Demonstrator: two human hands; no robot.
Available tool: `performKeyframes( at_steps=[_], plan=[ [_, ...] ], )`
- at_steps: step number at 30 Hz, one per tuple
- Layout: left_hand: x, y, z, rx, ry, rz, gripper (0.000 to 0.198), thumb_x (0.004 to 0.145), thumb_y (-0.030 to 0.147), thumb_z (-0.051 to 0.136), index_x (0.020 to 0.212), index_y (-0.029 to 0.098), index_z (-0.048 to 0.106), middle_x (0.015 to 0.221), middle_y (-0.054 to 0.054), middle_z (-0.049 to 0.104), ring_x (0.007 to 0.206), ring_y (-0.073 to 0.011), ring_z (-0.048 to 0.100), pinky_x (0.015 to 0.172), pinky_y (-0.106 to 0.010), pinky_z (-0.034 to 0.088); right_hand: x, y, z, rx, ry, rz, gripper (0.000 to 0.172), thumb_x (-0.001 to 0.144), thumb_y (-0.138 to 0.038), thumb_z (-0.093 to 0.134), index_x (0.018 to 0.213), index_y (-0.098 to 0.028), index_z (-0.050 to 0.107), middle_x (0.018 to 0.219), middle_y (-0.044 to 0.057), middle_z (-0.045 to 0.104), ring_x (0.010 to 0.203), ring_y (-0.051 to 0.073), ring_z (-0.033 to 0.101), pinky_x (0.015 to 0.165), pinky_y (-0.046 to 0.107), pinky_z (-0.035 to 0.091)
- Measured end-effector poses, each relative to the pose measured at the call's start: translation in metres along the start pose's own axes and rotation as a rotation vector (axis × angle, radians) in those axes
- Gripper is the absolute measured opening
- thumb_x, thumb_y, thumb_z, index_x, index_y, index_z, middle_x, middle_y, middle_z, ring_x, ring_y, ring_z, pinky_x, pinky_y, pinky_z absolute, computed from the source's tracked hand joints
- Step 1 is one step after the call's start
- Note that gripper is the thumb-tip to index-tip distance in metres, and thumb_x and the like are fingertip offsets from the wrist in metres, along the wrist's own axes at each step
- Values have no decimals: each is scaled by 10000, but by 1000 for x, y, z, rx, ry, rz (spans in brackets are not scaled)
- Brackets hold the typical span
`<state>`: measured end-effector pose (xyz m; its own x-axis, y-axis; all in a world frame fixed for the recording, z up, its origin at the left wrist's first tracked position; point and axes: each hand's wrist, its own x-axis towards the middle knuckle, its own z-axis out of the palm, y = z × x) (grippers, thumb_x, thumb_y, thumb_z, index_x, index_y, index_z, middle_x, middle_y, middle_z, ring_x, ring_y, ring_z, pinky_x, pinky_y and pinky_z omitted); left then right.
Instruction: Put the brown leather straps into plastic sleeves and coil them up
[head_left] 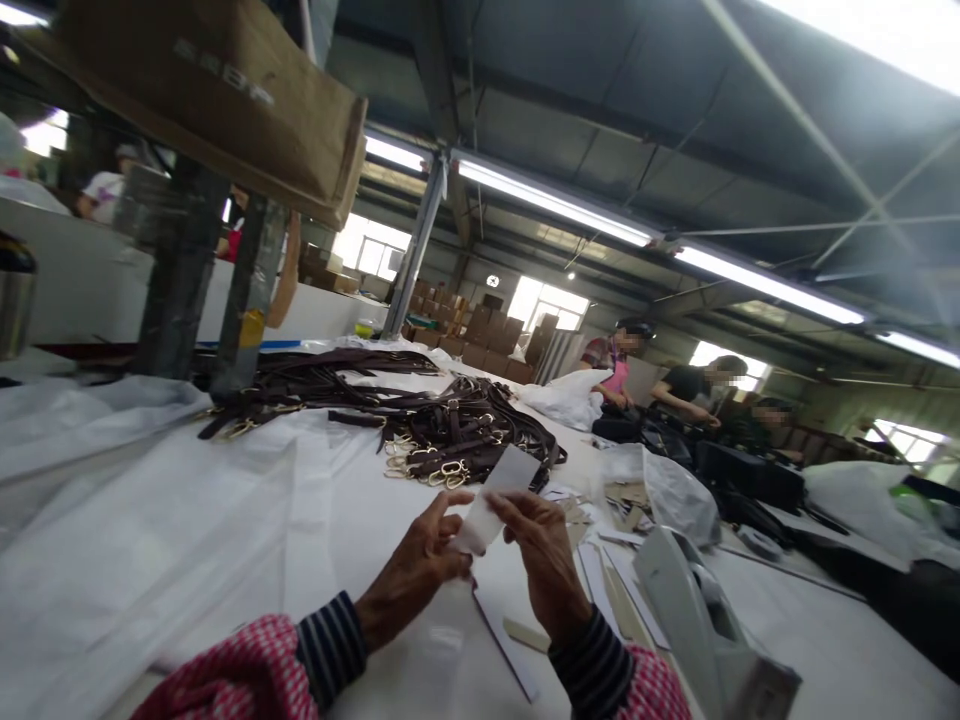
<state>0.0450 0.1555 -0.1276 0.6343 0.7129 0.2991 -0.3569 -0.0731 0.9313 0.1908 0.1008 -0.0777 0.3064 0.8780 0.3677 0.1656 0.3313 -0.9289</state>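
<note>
Both hands meet above the white table, with a small pale rectangular strip [516, 468] between them; whether it is paper or plastic, I cannot tell. My left hand [420, 560] pinches its lower left end between curled fingers. From the other side, my right hand [544, 560] grips its right edge with thumb and fingertips. Just beyond lies a heap of dark brown straps [517, 425] with gold-coloured metal clasps [450, 472]. Beneath the hands, a long thin white strip with a dark edge [504, 640] lies on the table.
A grey tape dispenser [701, 620] stands at right, near cut card strips [616, 590]. Behind it is a clear plastic bag [667, 490] with beige pieces. White sheeting [187, 540] covers the left. Metal posts [244, 300] rise at left below a brown bag [217, 100]. Several people work beyond.
</note>
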Motion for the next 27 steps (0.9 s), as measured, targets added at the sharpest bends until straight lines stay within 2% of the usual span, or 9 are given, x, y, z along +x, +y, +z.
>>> performKeyframes(
  at_steps=[4, 6, 9, 15, 17, 19, 22, 25, 27],
  plan=[
    [-1, 15, -3, 119, 17, 68, 402, 838, 400, 707, 1191, 218, 647, 1135, -86, 705, 1090, -278, 617, 924, -378, 493, -8, 2, 10, 48, -112, -33, 183, 756, -338, 773, 698, -165, 768, 647, 10, 627, 629, 137, 453, 644, 272, 389],
    [0, 19, -6, 110, 46, 89, 313, 877, 444, 663, 1069, 199, 698, 1049, -68, 717, 998, -255, 621, 884, -353, 488, -11, 12, 17, 99, -183, -40, 205, 769, -349, 760, 701, -156, 758, 649, 5, 595, 651, 141, 453, 662, 275, 392],
    [4, 14, -11, 90, 101, 43, 284, 822, 450, 727, 838, 167, 715, 805, -29, 686, 789, -205, 590, 756, -300, 468, -14, 30, 26, 135, -179, -40, 249, 780, -359, 763, 664, -145, 714, 617, -18, 519, 628, 124, 400, 619, 261, 350],
    [10, 0, -16, 36, 168, -33, 317, 713, 453, 825, 701, 162, 699, 672, 11, 636, 663, -155, 526, 646, -258, 414, -17, 42, 25, -40, -187, -2, 356, 770, -436, 776, 585, -142, 699, 567, -20, 534, 601, 123, 441, 588, 251, 355],
    [10, -1, -16, 36, 184, -71, 323, 700, 461, 829, 703, 165, 702, 679, 11, 638, 656, -154, 519, 632, -256, 406, -12, 39, 11, -144, -248, 15, 330, 777, -430, 778, 626, -141, 725, 575, -17, 560, 592, 122, 465, 583, 247, 363],
    [10, -1, -16, 52, 174, -99, 332, 715, 484, 809, 720, 168, 709, 690, 6, 634, 656, -157, 507, 623, -256, 395, 0, 36, -11, -368, -282, 1, 302, 857, -427, 708, 750, -149, 760, 643, -8, 612, 609, 127, 513, 581, 239, 381],
    [9, -1, -15, 139, 153, -83, 367, 744, 519, 778, 681, 166, 699, 656, 11, 573, 648, -148, 443, 616, -251, 362, 32, 34, -53, -793, -198, -20, 330, 994, -386, 528, 902, -163, 753, 781, 23, 683, 704, 151, 603, 619, 240, 425],
    [10, -3, -13, 247, 128, -93, 393, 767, 559, 751, 726, 168, 736, 642, 22, 527, 616, -128, 352, 574, -241, 287, 67, 43, -88, -1017, -128, 18, 205, 991, -278, 554, 972, -176, 730, 866, 50, 706, 814, 180, 648, 726, 278, 467],
    [10, -5, -12, 273, 98, -144, 427, 787, 598, 719, 803, 174, 764, 622, 33, 500, 577, -113, 269, 542, -246, 206, 86, 54, -99, -1162, -127, 38, 133, 979, -265, 604, 998, -185, 709, 959, 57, 707, 883, 190, 659, 799, 320, 505]
  ],
)
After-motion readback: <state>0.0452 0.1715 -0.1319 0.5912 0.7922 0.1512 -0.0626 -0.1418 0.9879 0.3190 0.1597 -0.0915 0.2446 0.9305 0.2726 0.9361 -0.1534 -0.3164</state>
